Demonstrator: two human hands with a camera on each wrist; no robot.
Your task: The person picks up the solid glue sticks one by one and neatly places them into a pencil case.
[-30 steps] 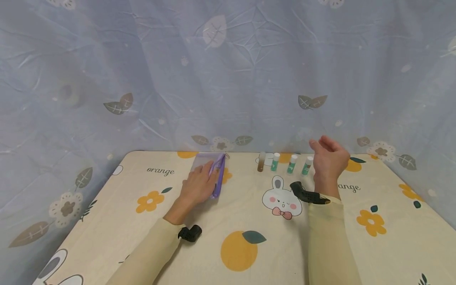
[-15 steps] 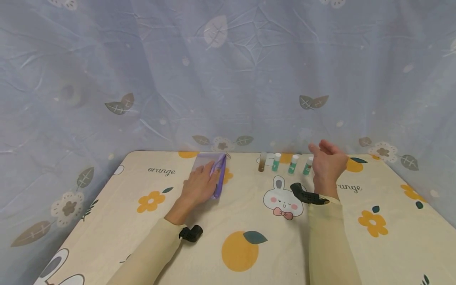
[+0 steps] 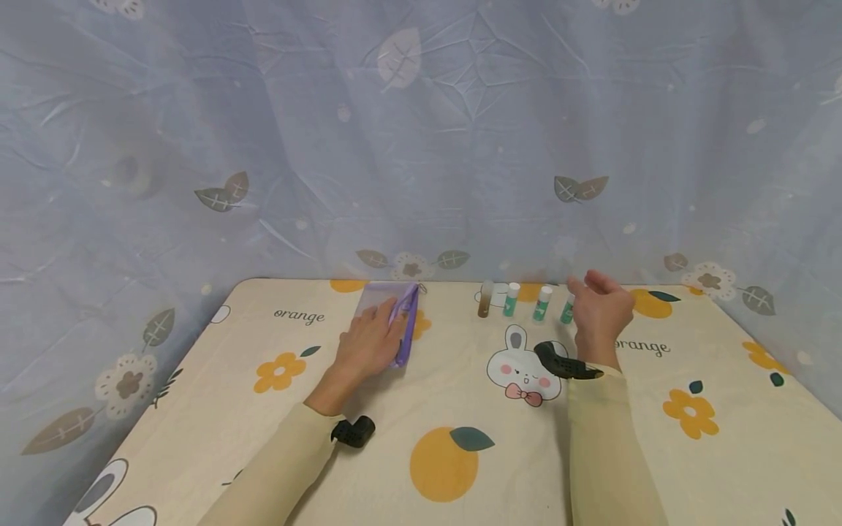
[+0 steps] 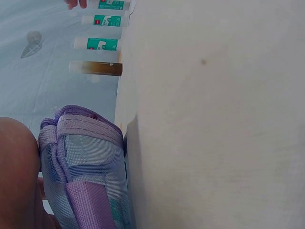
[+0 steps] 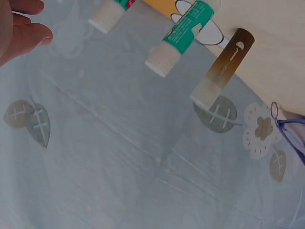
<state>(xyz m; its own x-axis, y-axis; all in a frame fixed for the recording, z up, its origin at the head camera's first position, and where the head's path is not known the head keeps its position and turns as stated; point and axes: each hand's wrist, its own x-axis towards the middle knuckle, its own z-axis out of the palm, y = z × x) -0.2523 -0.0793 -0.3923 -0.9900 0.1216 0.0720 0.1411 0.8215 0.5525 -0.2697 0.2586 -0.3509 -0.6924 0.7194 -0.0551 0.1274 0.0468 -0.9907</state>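
Observation:
My left hand [image 3: 372, 337] rests on a purple-edged mesh zip pouch [image 4: 93, 157] lying at the back of the table, fingers spread over it. Something teal shows faintly through the mesh. To the pouch's right, a brown tube with a pale cap [image 3: 485, 299] and three green glue sticks with white caps stand upright in a row: one glue stick [image 3: 511, 300] by the tube, a middle glue stick [image 3: 542, 304] and a right-hand glue stick [image 3: 568, 310]. My right hand [image 3: 601, 310], loosely bent and holding nothing, is beside the right-hand glue stick and partly covers it.
A cream tablecloth [image 3: 316, 467] with printed oranges, flowers and rabbits covers the table. Directly behind its back edge hangs a blue-grey patterned curtain [image 3: 421, 146], close to the row of sticks. A small ring pull [image 5: 274, 110] sits at the pouch's corner.
My right hand has come down and slightly left, closer to the right-hand glue stick, now covering part of it. The left hand stays on the pouch.

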